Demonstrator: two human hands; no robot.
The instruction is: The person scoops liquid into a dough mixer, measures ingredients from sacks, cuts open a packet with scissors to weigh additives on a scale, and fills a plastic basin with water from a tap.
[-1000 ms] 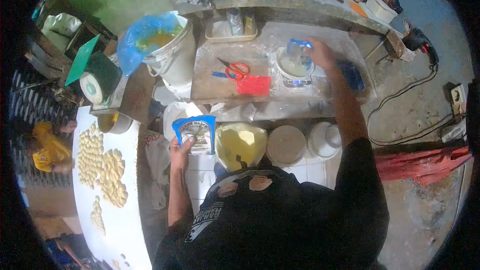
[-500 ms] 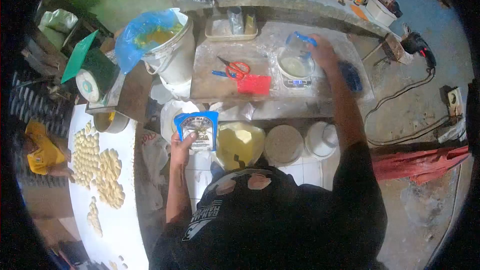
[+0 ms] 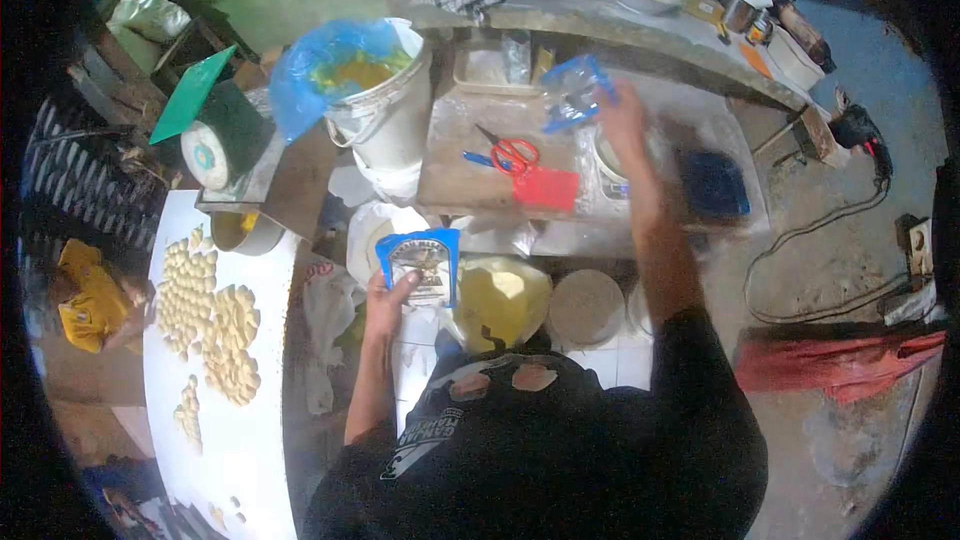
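My left hand [image 3: 385, 308] is closed on a blue-and-white printed packet [image 3: 428, 258], held upright above the floor containers with the thumb across its front. My right hand [image 3: 624, 122] grips the edge of a clear plastic packet with blue borders [image 3: 570, 95] over the worktable. Partly hidden behind my right wrist, a white bowl [image 3: 603, 158] rests on a small digital scale [image 3: 614, 188]. Left of it lie red-handled scissors [image 3: 514, 156] and a flat red packet [image 3: 546, 191]. A dark blue tray-like item [image 3: 714, 183] lies right of my forearm.
A white bucket [image 3: 385, 125] with a blue bag stands left of the worktable. Dough pieces [image 3: 230, 340] cover part of a white table [image 3: 265, 420]. Yellow-lined [image 3: 497, 300] and round [image 3: 587, 308] containers sit below. Another person's yellow clothing [image 3: 85, 300] appears far left.
The clear packet in my right hand has moved left and away from above the bowl. My left hand still holds the blue-and-white packet. The whole view has shifted slightly.
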